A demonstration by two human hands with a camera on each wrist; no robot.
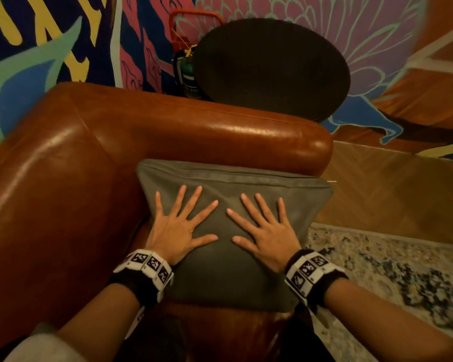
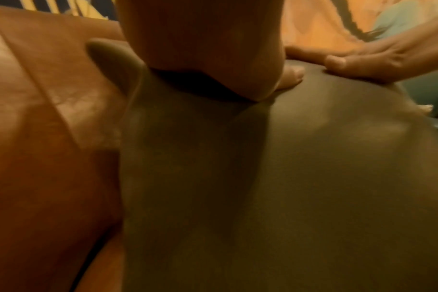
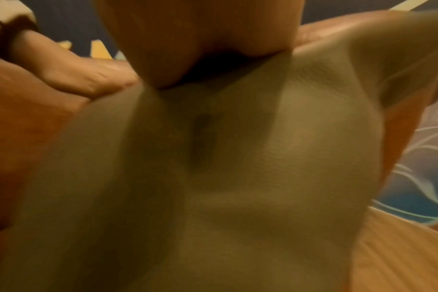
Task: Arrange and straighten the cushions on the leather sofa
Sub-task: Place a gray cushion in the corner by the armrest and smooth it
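While you lean over the leather sofa (image 1: 63, 178), its armrest (image 1: 220, 131) backs the grey cushion (image 1: 228, 270), which lies propped in the seat's end corner. Your left hand (image 1: 174, 235) and right hand (image 1: 268, 237) lie flat on it, fingers spread wide, gripping nothing, likely pressing it smooth and square.

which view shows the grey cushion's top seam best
The head view: the grey cushion shows whole against the sofa arm, its seam sharp above both flat hands. The wrist views show only blurred close-up fabric, no seam.
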